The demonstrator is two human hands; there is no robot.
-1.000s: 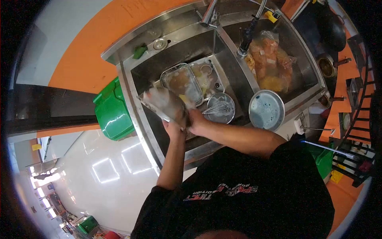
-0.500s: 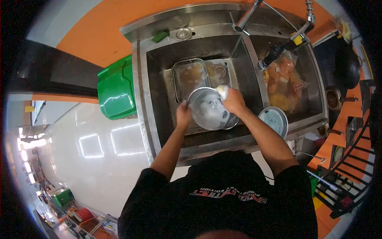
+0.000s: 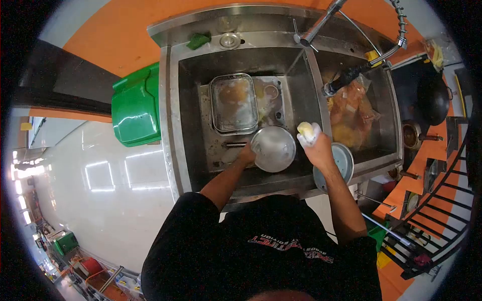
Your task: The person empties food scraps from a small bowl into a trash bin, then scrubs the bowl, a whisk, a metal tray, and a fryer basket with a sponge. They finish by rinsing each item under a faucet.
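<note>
My left hand (image 3: 246, 156) grips the edge of a round metal bowl (image 3: 274, 149), held over the near part of the left sink basin. The bowl's pale grey round face is turned up toward me. To the right of it, my right hand (image 3: 317, 148) is closed around a yellow sponge (image 3: 305, 130) covered in white suds. That hand is apart from the bowl, near the divider between the basins. Beyond the bowl, a rectangular metal tray (image 3: 234, 128) with cloudy brownish water lies in the basin.
A round pan or lid (image 3: 343, 163) rests on the sink's front edge under my right forearm. The right basin holds a plastic bag (image 3: 354, 108) of orange-yellow contents beneath a spray faucet (image 3: 346, 80). A green scouring pad (image 3: 199, 41) and drain strainer (image 3: 230, 40) sit on the back ledge. A green bin (image 3: 135, 110) stands left.
My right hand with the sponge has drawn away from the bowl to the right. The bowl, in my left hand, is tipped differently and has come nearer to me, uncovering the tray's front edge.
</note>
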